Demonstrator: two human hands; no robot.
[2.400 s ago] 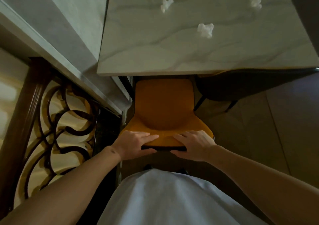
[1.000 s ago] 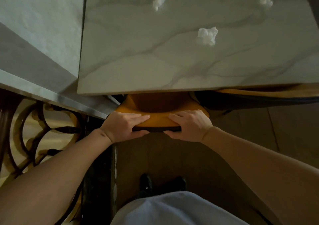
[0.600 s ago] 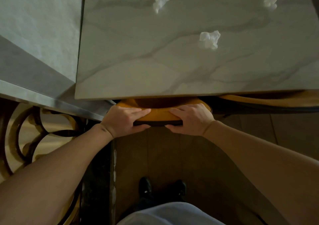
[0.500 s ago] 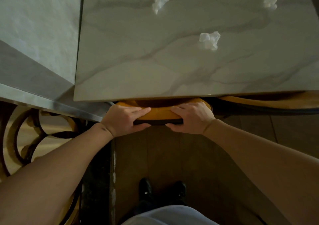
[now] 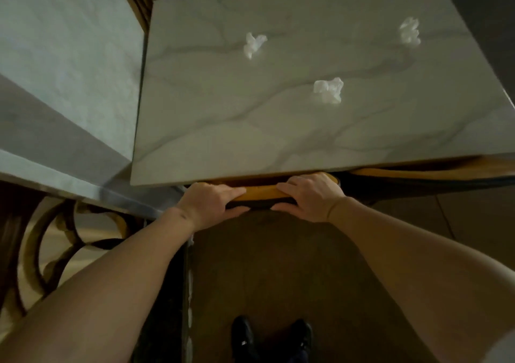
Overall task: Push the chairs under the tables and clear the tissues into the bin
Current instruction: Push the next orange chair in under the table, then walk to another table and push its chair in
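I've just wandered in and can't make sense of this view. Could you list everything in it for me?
Table: one, pale grey marble top, centre.
Tissues: three, white, crumpled on the table: left, middle, far right.
Chair: one, orange, pushed under the table's near edge.
Second chair: one, orange, under the table, right.
Ledge: one, pale grey, left.
Railing: one, dark scrollwork, lower left.
Floor: brown, below.
Shoes: two, black, bottom.
Left hand: gripping the chair's back.
Right hand: gripping it too.
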